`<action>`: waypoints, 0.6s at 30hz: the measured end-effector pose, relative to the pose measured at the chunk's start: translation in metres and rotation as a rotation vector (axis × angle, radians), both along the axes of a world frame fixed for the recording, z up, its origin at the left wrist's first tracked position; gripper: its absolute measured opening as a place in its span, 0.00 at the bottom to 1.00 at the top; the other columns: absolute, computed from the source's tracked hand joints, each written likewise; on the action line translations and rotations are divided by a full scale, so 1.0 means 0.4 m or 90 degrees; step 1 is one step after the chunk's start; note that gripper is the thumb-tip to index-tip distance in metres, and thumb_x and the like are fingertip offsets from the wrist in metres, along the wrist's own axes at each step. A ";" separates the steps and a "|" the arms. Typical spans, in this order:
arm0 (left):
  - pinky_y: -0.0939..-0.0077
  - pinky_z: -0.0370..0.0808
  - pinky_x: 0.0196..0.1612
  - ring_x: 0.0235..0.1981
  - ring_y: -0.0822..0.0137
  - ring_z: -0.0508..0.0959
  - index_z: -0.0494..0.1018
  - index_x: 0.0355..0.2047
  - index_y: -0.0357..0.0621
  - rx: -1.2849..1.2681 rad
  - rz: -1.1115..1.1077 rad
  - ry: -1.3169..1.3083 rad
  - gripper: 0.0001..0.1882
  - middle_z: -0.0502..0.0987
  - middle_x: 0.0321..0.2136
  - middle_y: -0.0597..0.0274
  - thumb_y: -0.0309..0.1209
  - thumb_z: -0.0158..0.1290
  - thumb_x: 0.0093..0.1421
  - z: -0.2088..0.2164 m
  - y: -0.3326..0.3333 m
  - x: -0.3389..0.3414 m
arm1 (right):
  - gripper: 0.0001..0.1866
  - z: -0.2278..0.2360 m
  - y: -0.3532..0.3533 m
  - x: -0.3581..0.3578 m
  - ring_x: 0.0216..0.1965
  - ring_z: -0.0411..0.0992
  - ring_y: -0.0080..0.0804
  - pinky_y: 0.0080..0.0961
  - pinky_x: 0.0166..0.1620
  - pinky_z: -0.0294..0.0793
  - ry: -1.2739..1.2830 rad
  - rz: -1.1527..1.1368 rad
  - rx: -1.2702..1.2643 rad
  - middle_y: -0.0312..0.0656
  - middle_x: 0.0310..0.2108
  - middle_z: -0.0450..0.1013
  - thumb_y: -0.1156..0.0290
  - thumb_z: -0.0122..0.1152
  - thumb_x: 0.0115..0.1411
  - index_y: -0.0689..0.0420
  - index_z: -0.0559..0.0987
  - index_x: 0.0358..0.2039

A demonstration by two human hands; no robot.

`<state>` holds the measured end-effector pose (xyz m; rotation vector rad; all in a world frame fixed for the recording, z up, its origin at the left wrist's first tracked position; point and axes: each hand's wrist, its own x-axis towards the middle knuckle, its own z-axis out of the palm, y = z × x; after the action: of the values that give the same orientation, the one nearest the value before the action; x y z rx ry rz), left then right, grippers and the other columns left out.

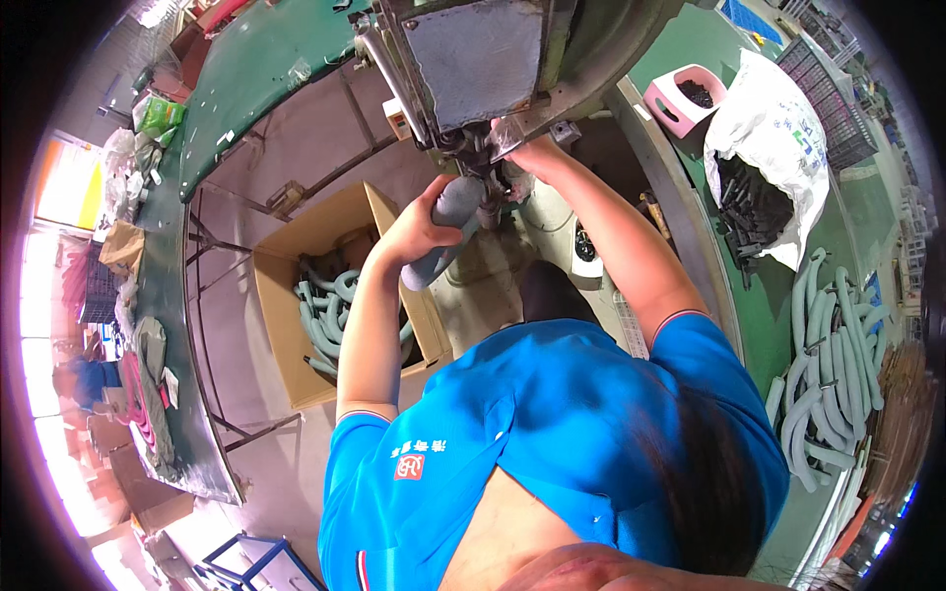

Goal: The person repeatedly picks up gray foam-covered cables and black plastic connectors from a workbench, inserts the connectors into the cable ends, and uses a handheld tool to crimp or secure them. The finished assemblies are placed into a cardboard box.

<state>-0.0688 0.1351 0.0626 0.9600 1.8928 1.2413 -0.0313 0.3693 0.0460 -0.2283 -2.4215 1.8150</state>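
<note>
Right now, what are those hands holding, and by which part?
The left hand holds a gray rounded piece, thumb across its middle. The right hand is partly hidden, so I can't tell.

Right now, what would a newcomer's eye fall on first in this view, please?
Probably the blue shirt at lower middle comes first. Above it, the left hand grips a grey rounded piece by the machine up top. Curved grey-green pieces also stand out, heaped on the green table at right and inside the cardboard box left of centre.
</note>
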 end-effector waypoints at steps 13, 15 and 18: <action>0.67 0.74 0.38 0.34 0.50 0.79 0.72 0.46 0.45 -0.098 0.068 0.103 0.29 0.77 0.29 0.48 0.26 0.60 0.39 0.004 -0.179 0.262 | 0.18 0.005 -0.198 0.335 0.20 0.62 0.53 0.39 0.24 0.60 0.099 0.063 0.052 0.53 0.16 0.62 0.63 0.43 0.66 0.61 0.67 0.22; 0.67 0.74 0.37 0.33 0.50 0.79 0.72 0.45 0.45 -0.106 0.042 0.129 0.27 0.77 0.29 0.47 0.28 0.60 0.39 0.001 -0.193 0.267 | 0.15 -0.012 -0.208 0.357 0.23 0.66 0.58 0.43 0.26 0.62 0.117 0.120 0.064 0.54 0.18 0.66 0.65 0.45 0.64 0.61 0.69 0.24; 0.65 0.74 0.37 0.33 0.49 0.78 0.73 0.44 0.45 -0.181 -0.033 0.137 0.26 0.77 0.29 0.46 0.30 0.62 0.40 0.015 -0.188 0.266 | 0.15 -0.063 -0.199 0.396 0.25 0.68 0.59 0.46 0.27 0.64 0.040 0.185 0.074 0.54 0.20 0.69 0.62 0.44 0.65 0.59 0.71 0.27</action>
<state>0.0374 0.0599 0.0684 1.0118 2.1256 0.8363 0.1272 0.2896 0.0209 0.1978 -2.6162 1.7453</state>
